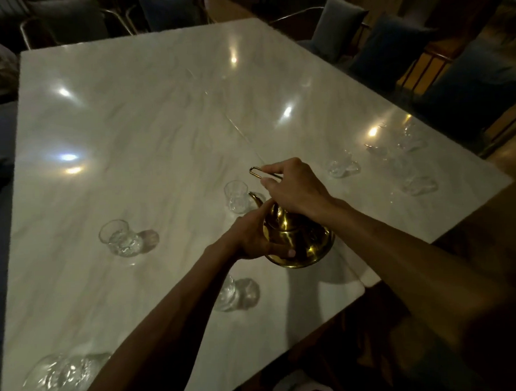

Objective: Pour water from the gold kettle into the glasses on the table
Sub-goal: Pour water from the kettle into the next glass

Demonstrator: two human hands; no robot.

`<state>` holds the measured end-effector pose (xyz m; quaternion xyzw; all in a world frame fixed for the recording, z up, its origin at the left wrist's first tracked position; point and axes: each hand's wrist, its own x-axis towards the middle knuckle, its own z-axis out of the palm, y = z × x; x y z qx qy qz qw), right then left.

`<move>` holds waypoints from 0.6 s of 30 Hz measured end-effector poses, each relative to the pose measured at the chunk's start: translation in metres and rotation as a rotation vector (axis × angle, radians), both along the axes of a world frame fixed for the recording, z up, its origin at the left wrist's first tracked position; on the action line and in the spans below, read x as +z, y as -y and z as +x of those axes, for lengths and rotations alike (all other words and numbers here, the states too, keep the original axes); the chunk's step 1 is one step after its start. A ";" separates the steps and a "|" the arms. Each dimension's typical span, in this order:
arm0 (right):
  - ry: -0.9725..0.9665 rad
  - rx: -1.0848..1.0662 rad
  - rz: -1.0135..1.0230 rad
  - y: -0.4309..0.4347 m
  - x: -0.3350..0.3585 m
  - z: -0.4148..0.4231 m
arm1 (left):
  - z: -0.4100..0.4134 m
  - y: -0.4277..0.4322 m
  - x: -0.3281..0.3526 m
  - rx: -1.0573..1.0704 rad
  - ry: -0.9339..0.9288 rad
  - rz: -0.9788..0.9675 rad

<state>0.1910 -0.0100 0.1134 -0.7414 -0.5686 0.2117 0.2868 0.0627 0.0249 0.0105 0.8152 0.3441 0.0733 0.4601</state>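
The gold kettle (298,242) hangs over the white marble table (158,117), near its front edge. My right hand (295,187) grips the thin wire handle above it. My left hand (252,240) presses against the kettle's left side and lid. The spout points up-left, close to a clear glass (236,196) just beyond it. Another glass (121,238) stands to the left. A further glass (234,294) sits under my left forearm, partly hidden. Several more glasses (409,165) stand along the right side, and blurred ones (60,377) at the near left corner.
Dark chairs with cushions (392,44) line the table's far and right sides. The table's right edge (373,282) runs close beside the kettle. The room is dim, with lamp glare on the tabletop.
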 end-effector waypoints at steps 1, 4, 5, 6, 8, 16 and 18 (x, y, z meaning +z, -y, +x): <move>0.004 0.017 -0.007 -0.008 -0.001 0.005 | 0.005 -0.005 -0.002 0.013 0.005 -0.008; 0.013 0.064 -0.034 -0.030 -0.006 0.015 | 0.016 -0.018 -0.005 0.036 0.013 -0.028; 0.020 0.073 -0.049 -0.038 -0.008 0.018 | 0.018 -0.023 -0.006 0.042 0.012 -0.038; 0.024 0.078 -0.067 -0.046 -0.010 0.020 | 0.021 -0.029 -0.007 0.048 0.009 -0.052; 0.027 0.094 -0.099 -0.060 -0.012 0.024 | 0.025 -0.039 -0.012 0.065 0.011 -0.078; 0.079 0.165 -0.199 -0.100 -0.018 0.024 | 0.029 -0.066 -0.031 0.102 0.048 -0.152; 0.090 0.182 -0.222 -0.109 -0.020 0.023 | 0.029 -0.071 -0.036 0.112 0.060 -0.169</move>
